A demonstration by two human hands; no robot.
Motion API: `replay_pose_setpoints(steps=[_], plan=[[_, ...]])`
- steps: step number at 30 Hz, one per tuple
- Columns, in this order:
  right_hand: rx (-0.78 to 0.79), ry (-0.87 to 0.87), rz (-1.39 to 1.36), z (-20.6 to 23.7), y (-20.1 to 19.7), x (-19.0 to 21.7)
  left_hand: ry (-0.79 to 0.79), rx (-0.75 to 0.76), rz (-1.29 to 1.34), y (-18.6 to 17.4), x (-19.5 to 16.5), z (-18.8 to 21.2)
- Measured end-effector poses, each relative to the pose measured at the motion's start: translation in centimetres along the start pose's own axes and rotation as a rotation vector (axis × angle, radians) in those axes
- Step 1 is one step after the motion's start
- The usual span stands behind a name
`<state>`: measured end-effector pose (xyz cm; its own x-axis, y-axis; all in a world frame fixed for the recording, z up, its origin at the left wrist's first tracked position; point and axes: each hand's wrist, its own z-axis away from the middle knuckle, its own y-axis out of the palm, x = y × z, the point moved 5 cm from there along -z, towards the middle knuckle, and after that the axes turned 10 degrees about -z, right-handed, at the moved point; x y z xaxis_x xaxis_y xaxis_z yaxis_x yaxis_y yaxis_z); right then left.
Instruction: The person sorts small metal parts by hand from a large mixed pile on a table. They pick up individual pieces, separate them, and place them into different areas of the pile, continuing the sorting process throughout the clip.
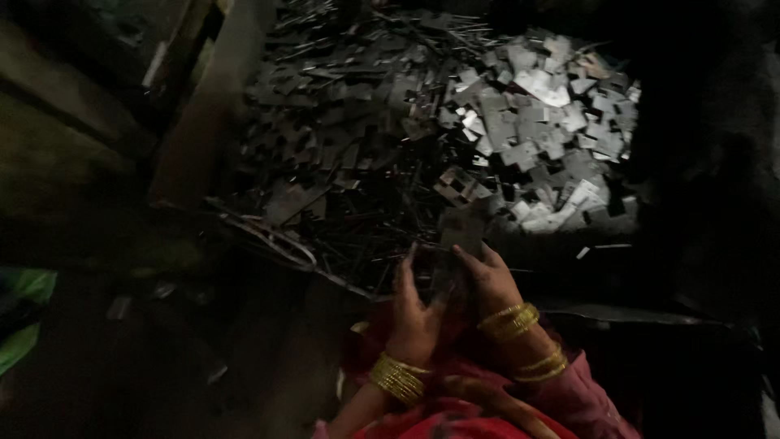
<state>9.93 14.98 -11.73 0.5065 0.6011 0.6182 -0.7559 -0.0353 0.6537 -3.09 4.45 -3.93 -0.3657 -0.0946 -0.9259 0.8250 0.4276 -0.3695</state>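
Note:
My left hand (413,313) and my right hand (487,280) are close together low in the middle of the view, both wearing gold bangles. Between them they hold a small flat dark metal plate (460,232), its top edge sticking up above the fingers. Right beyond the hands lies a large heap of flat metal pieces (455,130), dull grey on the left and shiny on the right. The light is dim and the fingers' exact grip is hard to make out.
A bent wire or rod (272,240) curves along the heap's near left edge. A dark slanted wooden beam (207,106) stands at the upper left. Something green (20,317) shows at the left edge. Red and pink cloth (487,406) lies below my wrists.

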Motion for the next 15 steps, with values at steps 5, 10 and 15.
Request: replay_pose_setpoints(steps=[5, 10, 15], plan=[[-0.018, -0.066, -0.025, 0.8, 1.0, -0.7, -0.124, 0.211, 0.311, -0.8, 0.0, -1.5], [0.021, -0.247, 0.3, 3.0, 3.5, 4.9, -0.007, 0.415, -0.346, -6.2, -2.0, -4.1], [0.455, -0.42, 1.346, 3.7, 6.8, 6.6, 0.173, 0.663, -0.514, -5.3, -1.9, -6.6]])
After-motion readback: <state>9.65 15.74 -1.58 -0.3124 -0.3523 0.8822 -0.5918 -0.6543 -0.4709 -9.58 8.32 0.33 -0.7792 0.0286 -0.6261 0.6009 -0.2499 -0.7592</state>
